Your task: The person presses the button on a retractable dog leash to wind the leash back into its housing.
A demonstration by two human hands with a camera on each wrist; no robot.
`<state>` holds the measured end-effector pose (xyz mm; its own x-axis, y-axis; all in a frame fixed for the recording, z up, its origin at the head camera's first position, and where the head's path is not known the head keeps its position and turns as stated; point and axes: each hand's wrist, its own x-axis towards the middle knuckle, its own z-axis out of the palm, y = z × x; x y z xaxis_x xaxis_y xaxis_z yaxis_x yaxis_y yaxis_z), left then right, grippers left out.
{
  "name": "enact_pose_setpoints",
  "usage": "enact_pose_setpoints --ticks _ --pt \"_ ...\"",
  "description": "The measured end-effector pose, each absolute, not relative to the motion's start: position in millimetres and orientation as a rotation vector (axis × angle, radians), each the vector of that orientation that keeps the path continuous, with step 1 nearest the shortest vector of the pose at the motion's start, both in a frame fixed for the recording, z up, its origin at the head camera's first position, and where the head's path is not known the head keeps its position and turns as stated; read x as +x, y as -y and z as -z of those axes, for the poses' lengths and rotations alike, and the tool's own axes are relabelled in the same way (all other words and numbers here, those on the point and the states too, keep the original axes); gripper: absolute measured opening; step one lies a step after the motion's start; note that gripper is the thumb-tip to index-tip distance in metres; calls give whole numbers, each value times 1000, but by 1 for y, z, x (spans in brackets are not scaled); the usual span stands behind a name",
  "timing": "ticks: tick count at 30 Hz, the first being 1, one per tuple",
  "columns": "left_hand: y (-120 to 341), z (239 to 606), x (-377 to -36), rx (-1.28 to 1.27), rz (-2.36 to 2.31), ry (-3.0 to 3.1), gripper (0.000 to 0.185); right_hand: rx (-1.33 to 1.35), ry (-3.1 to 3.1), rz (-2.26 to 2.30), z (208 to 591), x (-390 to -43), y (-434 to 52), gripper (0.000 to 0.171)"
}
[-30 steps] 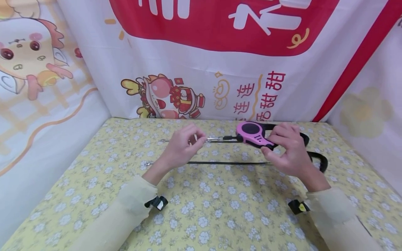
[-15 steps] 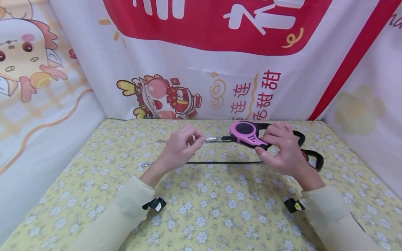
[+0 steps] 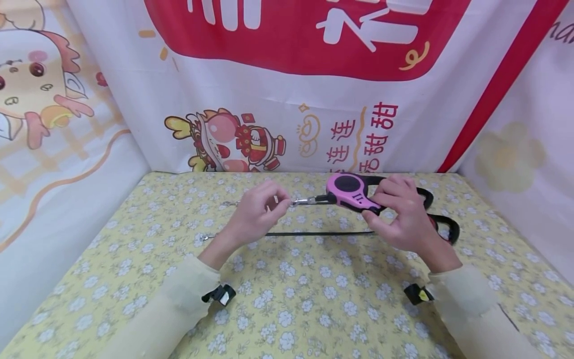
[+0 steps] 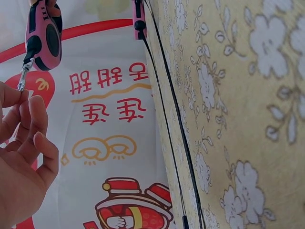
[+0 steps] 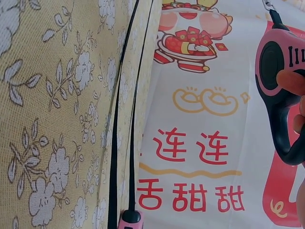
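A pink and black retractable leash [image 3: 349, 191] is held just above the table by my right hand [image 3: 381, 205], whose fingers curl round its black handle. In the right wrist view the leash housing [image 5: 274, 62] shows with a fingertip [image 5: 291, 81] on it. A short metal clip [image 3: 303, 201] sticks out of the housing to the left. My left hand [image 3: 283, 202] pinches the end of that clip between thumb and fingertips. The left wrist view shows the clip [image 4: 22, 78] meeting my left hand [image 4: 20, 95] below the housing [image 4: 44, 37].
A second leash lies on the flowered yellow tablecloth [image 3: 314, 299]: its thin black strap [image 3: 314, 233] runs left to right below my hands, and its dark handle [image 3: 448, 230] rests behind my right wrist. Printed banners [image 3: 287, 99] wall the table at the back and both sides.
The view has shifted slightly. Both hands keep their hold, and the pink housing sits a touch closer to my left hand.
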<state>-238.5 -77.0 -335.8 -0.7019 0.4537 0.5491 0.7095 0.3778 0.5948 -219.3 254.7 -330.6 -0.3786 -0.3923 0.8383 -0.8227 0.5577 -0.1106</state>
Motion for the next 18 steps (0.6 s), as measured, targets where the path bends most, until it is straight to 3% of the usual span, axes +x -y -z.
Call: enact_pose_setpoints --ticks 11,18 --pt "77 335 -236 -1006 1257 2354 9 959 2015 -660 331 -218 -255 38" --pt "79 334 -236 -974 1294 2351 10 979 1977 -704 332 -221 -256 28"
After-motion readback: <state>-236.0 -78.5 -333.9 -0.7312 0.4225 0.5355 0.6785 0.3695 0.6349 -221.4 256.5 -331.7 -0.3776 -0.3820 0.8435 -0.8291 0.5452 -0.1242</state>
